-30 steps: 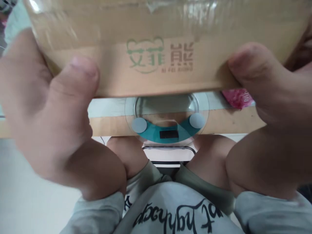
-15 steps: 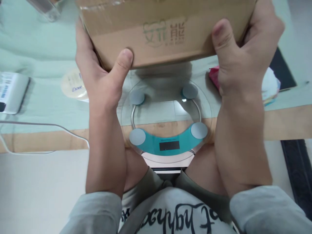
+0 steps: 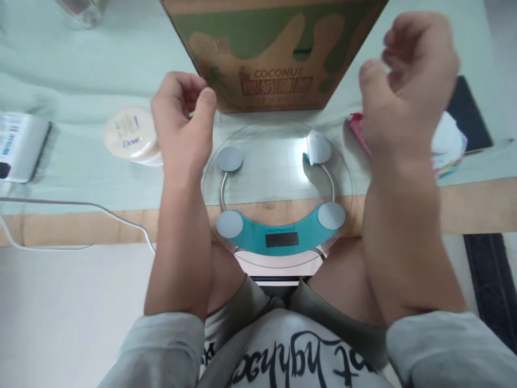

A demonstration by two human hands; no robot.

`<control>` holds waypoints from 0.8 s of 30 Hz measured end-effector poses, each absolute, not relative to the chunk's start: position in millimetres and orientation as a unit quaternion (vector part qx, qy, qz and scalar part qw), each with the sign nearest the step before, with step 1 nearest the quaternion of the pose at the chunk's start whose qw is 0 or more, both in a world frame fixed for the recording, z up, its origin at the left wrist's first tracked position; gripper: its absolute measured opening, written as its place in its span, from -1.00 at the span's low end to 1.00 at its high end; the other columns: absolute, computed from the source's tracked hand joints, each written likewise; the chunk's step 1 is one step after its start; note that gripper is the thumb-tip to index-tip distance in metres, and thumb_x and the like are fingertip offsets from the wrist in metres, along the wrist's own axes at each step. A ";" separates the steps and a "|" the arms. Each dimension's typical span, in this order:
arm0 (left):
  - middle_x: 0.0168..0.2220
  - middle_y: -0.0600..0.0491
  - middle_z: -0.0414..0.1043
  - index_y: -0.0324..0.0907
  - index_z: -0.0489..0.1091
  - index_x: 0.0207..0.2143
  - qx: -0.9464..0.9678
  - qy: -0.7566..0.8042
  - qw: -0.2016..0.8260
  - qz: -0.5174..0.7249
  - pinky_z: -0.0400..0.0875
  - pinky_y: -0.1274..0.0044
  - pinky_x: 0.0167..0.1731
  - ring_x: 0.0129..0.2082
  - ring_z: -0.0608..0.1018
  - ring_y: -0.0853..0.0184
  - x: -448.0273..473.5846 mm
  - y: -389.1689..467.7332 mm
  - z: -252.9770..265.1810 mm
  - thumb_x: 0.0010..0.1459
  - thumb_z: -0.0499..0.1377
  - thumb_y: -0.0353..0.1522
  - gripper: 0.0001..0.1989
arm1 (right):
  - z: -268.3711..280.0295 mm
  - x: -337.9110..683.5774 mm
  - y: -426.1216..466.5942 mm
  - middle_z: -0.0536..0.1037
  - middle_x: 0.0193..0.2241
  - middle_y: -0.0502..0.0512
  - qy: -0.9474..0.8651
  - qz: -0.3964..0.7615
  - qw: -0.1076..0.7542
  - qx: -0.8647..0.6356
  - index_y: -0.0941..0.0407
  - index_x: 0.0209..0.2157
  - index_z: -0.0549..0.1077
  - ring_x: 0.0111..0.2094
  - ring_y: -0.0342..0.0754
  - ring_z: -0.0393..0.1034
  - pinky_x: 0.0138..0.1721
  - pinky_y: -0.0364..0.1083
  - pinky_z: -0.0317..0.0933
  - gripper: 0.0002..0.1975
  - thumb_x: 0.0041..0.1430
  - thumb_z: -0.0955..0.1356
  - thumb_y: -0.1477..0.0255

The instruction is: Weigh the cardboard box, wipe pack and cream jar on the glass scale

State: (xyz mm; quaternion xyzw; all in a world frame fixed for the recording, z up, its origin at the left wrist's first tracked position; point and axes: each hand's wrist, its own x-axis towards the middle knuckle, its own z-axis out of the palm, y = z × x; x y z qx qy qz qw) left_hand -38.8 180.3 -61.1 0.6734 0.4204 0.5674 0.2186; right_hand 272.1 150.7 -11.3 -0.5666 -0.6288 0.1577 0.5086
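A brown cardboard box [image 3: 278, 81] with green print and the word COCONUT stands upright on the cloth, its top cut off by the view. Just behind a round glass bathroom scale [image 3: 278, 237] it rests, near the glass rim. My left hand [image 3: 181, 118] is beside the box's lower left corner, fingers loosely curled and thumb apart, with nothing visible in it. To the right of the box, my right hand [image 3: 407, 86] hovers in the air. Its fingers are half bent, the thumb stands away from them, and it holds nothing. The scale's display is dark.
A Dove jar [image 3: 131, 134] stands left of the scale. Farther left are a white device [image 3: 22, 145] and a white cable [image 3: 92, 206]. Behind my right wrist lie a pink packet [image 3: 357, 129], a white packet [image 3: 448, 140] and a dark flat object [image 3: 470, 116].
The box has gone from being held in both hands above the table to standing behind the scale. Both hands have let go and moved off its sides.
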 end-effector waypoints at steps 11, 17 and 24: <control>-0.65 0.17 0.11 -0.13 0.21 -0.55 0.633 0.485 0.298 0.525 -0.04 0.42 -0.57 -0.62 0.12 0.46 -8.4 132.3 -39.2 0.25 0.37 -0.05 -0.47 | 30.3 317.9 99.9 0.28 0.35 0.33 -0.445 0.113 0.061 -0.886 -0.06 0.48 0.14 0.42 0.29 0.21 0.45 0.23 0.14 0.15 -0.09 0.65 0.39; -0.62 0.14 0.13 -0.12 0.24 -0.53 0.670 0.483 0.328 0.458 0.00 0.43 -0.56 -0.60 0.16 0.44 9.7 125.1 -47.7 0.21 0.31 0.15 -0.39 | 15.9 330.8 101.0 0.34 0.33 0.26 -0.454 0.092 0.060 -0.884 -0.11 0.44 0.19 0.41 0.30 0.24 0.45 0.25 0.17 0.04 -0.03 0.62 0.40; -0.61 0.15 0.14 -0.14 0.26 -0.50 0.671 0.479 0.291 0.485 0.00 0.43 -0.54 -0.59 0.17 0.46 11.1 123.9 -50.2 0.17 0.23 0.28 -0.31 | 31.2 338.1 76.3 0.44 0.25 0.08 -0.623 0.080 0.332 -0.704 0.08 0.34 0.36 0.25 0.03 0.41 0.35 0.00 0.30 -0.18 0.03 0.54 0.46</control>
